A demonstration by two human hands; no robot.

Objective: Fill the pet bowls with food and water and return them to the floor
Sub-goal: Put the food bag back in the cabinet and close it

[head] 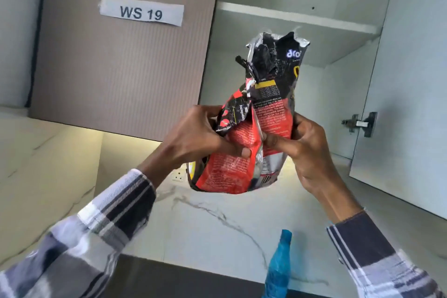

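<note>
Hands (193, 138) (304, 152) of ours both grip the crumpled pet food bag (256, 133) upright before the open cabinet (290, 17), keeping kibble from spilling.

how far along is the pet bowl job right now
Early. Done: the cupboard door stands open and the pet food bag, its top torn, is out. In hand: left hand and right hand both grip the bag. A blue bottle waits below. No bowls in view; filling and returning them remain.
</note>
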